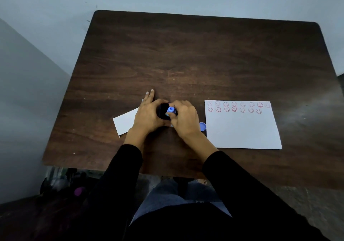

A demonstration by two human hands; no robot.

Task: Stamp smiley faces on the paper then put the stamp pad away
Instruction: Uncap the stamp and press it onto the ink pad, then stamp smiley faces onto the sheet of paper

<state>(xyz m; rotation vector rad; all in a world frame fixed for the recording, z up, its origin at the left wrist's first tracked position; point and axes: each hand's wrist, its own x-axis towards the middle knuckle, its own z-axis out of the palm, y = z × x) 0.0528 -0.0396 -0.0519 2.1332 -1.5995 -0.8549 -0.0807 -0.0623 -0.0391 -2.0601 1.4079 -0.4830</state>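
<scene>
A white paper (242, 129) lies on the right of the dark wooden table (186, 54), with two rows of red smiley faces along its top edge. Near the table's front centre, my left hand (147, 114) curls around a small black stamp pad (163, 111). My right hand (183, 118) pinches a small blue stamp (171, 109) and holds it down on the pad. Both hands hide most of the pad.
A blue round cap (202, 126) lies just left of the paper. A white card or box (125, 122) sits partly under my left wrist. A grey wall stands beyond the far table edge; my lap is below the near edge.
</scene>
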